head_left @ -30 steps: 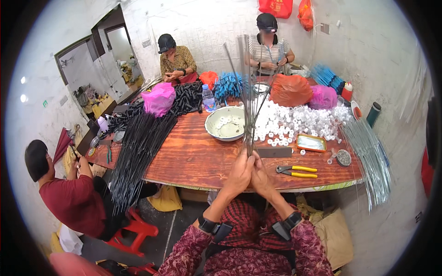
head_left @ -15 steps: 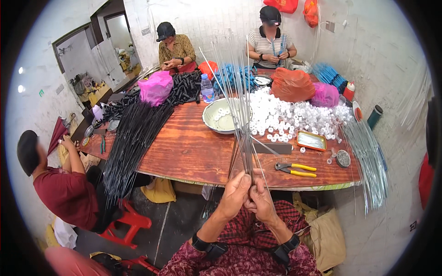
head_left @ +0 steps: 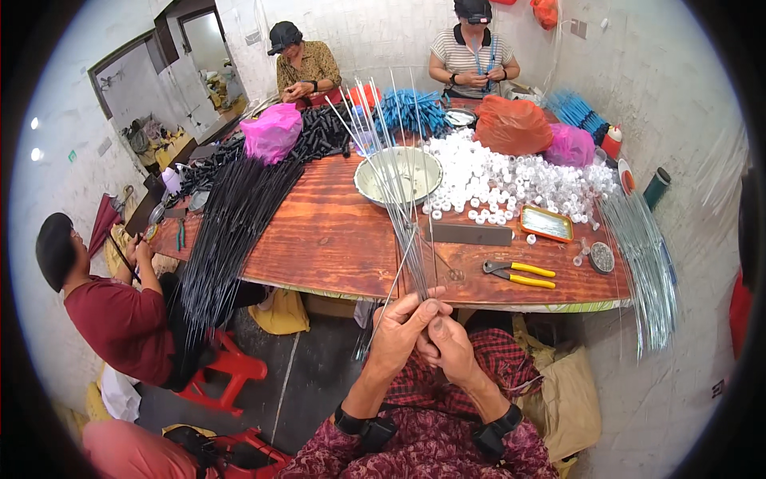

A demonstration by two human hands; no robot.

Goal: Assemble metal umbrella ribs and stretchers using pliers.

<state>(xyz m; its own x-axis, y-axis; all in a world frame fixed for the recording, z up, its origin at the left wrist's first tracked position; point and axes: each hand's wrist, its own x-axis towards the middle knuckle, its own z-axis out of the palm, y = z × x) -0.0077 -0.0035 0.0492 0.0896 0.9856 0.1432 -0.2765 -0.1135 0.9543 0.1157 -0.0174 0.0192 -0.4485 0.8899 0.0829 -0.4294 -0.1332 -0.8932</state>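
A bundle of thin metal rods (head_left: 413, 251) rises from my two hands and leans slightly left, its pale tips fanned out above the table. My left hand (head_left: 396, 331) is closed around the lower part of the bundle, thumb on top. Against it, my right hand (head_left: 451, 349) has its fingers curled in at the bundle's lower end. One rod slants across the others, down to the left of my left hand. Behind the rods stands a shallow pale bowl (head_left: 427, 172) with a dark rim.
Yellow-handled end cutters (head_left: 523, 274), a dark flat bar (head_left: 471, 234) and a tray of small pins (head_left: 547, 223) lie on the wooden table (head_left: 319, 231). White rings (head_left: 479, 180) are heaped behind. Black rods (head_left: 231, 231) overhang the left, silvery rods (head_left: 638, 263) the right. Three people sit around the table.
The rod tips have dropped and fanned out more to the left. A rod that stuck out to the right of the bundle now slants left. Both hands remain closed together.
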